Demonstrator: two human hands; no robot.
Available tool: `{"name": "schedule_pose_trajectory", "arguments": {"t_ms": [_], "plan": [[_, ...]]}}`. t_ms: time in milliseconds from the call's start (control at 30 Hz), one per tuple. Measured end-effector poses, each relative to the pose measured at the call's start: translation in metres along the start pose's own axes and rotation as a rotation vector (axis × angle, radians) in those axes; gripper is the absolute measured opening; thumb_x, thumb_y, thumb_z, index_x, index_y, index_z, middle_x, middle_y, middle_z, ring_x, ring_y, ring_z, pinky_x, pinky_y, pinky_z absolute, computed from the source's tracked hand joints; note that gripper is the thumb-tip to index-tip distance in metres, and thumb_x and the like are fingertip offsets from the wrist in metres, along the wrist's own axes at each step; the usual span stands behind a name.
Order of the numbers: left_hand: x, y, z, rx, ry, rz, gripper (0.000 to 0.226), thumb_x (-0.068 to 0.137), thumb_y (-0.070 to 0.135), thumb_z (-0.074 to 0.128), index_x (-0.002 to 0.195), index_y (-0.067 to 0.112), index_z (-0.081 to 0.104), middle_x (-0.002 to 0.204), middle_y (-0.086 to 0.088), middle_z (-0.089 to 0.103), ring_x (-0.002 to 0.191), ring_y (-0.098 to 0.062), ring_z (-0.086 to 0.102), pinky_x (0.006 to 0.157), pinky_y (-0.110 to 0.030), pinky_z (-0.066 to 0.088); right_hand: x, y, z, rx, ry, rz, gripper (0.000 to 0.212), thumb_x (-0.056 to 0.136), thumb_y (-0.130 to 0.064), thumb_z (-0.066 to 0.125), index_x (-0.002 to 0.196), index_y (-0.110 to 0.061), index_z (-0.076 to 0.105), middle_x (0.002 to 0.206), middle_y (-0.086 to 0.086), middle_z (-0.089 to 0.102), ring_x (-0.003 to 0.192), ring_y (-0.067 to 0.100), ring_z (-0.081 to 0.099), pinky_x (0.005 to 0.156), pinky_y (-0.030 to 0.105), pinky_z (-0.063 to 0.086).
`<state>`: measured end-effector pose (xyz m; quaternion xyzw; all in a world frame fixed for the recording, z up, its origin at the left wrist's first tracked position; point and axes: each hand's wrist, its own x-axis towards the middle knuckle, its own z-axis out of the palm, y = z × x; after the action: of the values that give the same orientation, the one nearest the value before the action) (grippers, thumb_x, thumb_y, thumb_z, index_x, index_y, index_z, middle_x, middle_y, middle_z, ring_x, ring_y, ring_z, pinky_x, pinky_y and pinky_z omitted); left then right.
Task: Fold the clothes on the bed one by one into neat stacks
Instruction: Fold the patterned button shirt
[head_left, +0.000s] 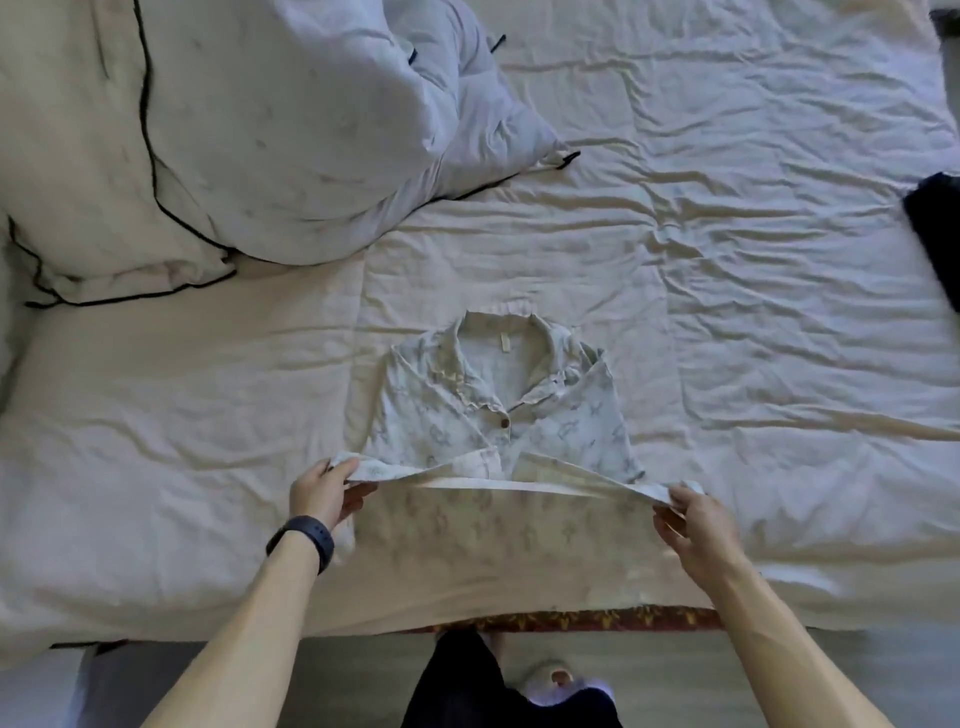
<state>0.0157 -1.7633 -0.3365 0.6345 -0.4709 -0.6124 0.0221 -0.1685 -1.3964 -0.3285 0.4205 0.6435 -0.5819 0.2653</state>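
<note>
**Shirt mid-fold, hem lifted in both hands**

Wide bed with a wrinkled off-white sheet (727, 260). A white black-piped duvet and pillow heap (260, 130) sits at the far left. The pale collared short-sleeve shirt with a faint grey print (467, 415) lies near the bed's front edge, collar away from the person and sides already folded in. A dark folded garment (935, 234) is at the right edge, well apart.

The left hand (322, 493) pinches the left hem corner and the right hand (696, 525) pinches the right one. The hem is raised and stretched taut between them. There is a black wristband (304, 540) on the left wrist and a brown button (504, 424) below the collar.

Likely step: bring the hem up to the collar.

Risks:
- Uneven pull would skew the fold.
- Carrying the hem over may drag the tucked-in sides open.
- Creases in the sheet may pass into the fold.

No containers in view; the stacks go straight on the sheet.
</note>
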Motion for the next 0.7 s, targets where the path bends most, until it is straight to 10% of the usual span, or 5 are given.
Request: {"name": "schedule_pose_trajectory", "arguments": {"t_ms": [300, 400, 467, 567, 700], "plan": [[0.161, 0.102, 0.103, 0.390, 0.049, 0.128, 0.030, 0.086, 0.034, 0.068, 0.111, 0.018, 0.063, 0.115, -0.009, 0.068, 0.098, -0.033, 0.067, 0.082, -0.040, 0.057, 0.135, -0.092, 0.131, -0.066, -0.024, -0.157, 0.011, 0.097, -0.010, 0.058, 0.092, -0.018, 0.054, 0.090, 0.008, 0.059, 0.066, 0.017, 0.064, 0.060, 0.029, 0.048], [0.180, 0.092, 0.125, 0.906, 0.185, 0.110, 0.055, 0.094, 0.040, 0.060, 0.140, 0.017, 0.039, 0.140, -0.014, 0.046, 0.122, -0.037, 0.050, 0.097, -0.045, 0.046, 0.172, -0.085, 0.155, -0.592, 0.113, -0.237, 0.041, 0.096, -0.031, 0.062, 0.128, -0.009, 0.051, 0.124, 0.019, 0.053, 0.107, 0.028, 0.063, 0.084, 0.035, 0.047], [0.178, 0.086, 0.141, 1.109, 0.237, 0.420, 0.057, 0.092, 0.034, 0.061, 0.143, 0.017, 0.041, 0.146, -0.012, 0.038, 0.131, -0.035, 0.039, 0.104, -0.047, 0.038, 0.176, -0.082, 0.165, -0.912, 0.241, -0.489, 0.064, 0.095, -0.040, 0.064, 0.145, -0.007, 0.041, 0.145, 0.022, 0.040, 0.134, 0.038, 0.039, 0.108, 0.045, 0.032], [0.173, 0.082, 0.167, 1.213, -0.006, 0.872, 0.064, 0.078, 0.036, 0.062, 0.139, 0.021, 0.052, 0.142, -0.004, 0.049, 0.129, -0.029, 0.045, 0.107, -0.046, 0.034, 0.164, -0.081, 0.181, -1.170, -0.004, -0.941, 0.074, 0.089, -0.052, 0.066, 0.147, -0.013, 0.042, 0.148, 0.013, 0.044, 0.135, 0.034, 0.037, 0.110, 0.053, 0.031], [0.179, 0.086, 0.205, 1.481, -0.134, 0.925, 0.078, 0.082, 0.060, 0.061, 0.148, 0.025, 0.040, 0.138, 0.000, 0.053, 0.128, -0.023, 0.047, 0.111, -0.042, 0.028, 0.171, -0.087, 0.209, -1.592, -0.266, -0.970, 0.093, 0.082, -0.075, 0.056, 0.154, -0.023, 0.027, 0.155, 0.002, 0.038, 0.143, 0.026, 0.032, 0.115, 0.049, 0.019]]}}
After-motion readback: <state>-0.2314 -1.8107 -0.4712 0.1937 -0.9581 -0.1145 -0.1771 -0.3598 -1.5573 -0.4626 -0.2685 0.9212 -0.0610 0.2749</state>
